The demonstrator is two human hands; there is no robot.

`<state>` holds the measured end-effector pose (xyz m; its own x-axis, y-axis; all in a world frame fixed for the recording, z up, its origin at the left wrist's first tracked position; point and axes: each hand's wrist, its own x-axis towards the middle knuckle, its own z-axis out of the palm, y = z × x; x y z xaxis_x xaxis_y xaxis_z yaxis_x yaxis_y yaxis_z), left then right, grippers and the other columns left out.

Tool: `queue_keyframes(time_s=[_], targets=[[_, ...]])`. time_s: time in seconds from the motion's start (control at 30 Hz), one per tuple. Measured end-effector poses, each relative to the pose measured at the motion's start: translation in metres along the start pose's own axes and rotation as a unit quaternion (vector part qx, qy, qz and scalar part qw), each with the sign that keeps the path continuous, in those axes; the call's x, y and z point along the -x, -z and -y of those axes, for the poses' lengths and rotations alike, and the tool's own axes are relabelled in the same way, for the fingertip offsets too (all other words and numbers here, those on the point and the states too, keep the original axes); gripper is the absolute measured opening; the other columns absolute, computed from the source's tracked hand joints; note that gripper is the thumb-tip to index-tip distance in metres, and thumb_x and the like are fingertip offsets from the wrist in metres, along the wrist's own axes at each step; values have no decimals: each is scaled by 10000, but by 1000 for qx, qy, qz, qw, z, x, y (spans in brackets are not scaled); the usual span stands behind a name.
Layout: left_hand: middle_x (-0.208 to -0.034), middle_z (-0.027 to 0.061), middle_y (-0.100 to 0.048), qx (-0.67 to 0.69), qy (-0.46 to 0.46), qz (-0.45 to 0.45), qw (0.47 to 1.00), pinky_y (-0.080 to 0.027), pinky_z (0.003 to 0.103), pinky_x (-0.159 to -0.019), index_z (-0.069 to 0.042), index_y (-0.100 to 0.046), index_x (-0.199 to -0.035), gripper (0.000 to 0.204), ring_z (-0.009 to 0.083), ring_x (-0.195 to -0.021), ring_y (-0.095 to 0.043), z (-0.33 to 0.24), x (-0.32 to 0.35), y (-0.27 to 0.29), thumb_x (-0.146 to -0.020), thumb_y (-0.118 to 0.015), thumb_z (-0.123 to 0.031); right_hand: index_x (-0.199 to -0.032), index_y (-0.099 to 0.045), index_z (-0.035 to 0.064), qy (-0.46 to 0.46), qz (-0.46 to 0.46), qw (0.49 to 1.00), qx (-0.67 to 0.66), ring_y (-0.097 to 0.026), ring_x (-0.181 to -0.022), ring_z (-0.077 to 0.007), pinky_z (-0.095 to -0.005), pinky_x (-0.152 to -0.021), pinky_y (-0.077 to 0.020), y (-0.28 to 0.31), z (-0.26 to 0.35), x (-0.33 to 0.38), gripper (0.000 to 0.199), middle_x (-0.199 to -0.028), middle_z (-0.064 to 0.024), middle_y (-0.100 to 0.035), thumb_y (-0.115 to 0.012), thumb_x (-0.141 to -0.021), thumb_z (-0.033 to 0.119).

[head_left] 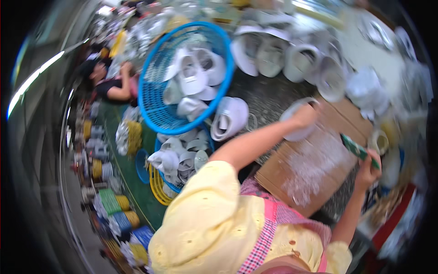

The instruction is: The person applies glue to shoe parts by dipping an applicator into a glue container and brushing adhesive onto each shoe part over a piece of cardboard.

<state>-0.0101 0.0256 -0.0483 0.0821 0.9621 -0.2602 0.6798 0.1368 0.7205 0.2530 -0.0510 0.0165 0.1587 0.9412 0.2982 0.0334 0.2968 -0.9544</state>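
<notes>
My left hand (305, 116) reaches over the cardboard, its fingers closed on the edge of a white shoe upper (296, 132). Motion smears both the hand and the piece. In my right hand (367, 171), off to the right, is a flat green object (353, 147) with pale print, held slanting up and to the left; I cannot make out its kind. Beneath and between my hands, a brown cardboard sheet (273, 177) carries a pile of thin clear plastic scraps (305, 171). A row of white shoe uppers (303, 63) lines the table beyond.
A blue basket (147, 86) of white shoe pieces stands at left, above a second blue container (157, 145) and a yellow basket (157, 189). One upper (230, 118) lies beside the basket. Another person (116, 86) sits at far left. Plastic bags (367, 89) crowd the right.
</notes>
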Motion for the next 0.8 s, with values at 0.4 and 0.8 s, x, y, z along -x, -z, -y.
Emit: queue_keyframes(time_s=[0.4, 0.8], targets=[[-814, 135, -563, 173, -1, 232, 957, -436, 360, -692, 32, -514, -841, 604, 256, -716, -565, -33, 24, 35, -827, -341, -547, -943, -581, -1, -95, -54, 994, -1, -525, -662, -71, -167, -517, -387, -4, -29, 11, 146, -849, -42, -586, -533, -836, 88], [-1073, 174, -551, 451, 116, 313, 828, -387, 324, -872, -35, -309, -1289, 1147, 233, -922, -562, -44, 43, 69, -540, -27, -857, -859, -616, 8, 112, 204, 973, -11, -539, -681, -114, -216, -567, -407, -65, 10, -11, 145, -779, -57, -592, -566, -740, -59]])
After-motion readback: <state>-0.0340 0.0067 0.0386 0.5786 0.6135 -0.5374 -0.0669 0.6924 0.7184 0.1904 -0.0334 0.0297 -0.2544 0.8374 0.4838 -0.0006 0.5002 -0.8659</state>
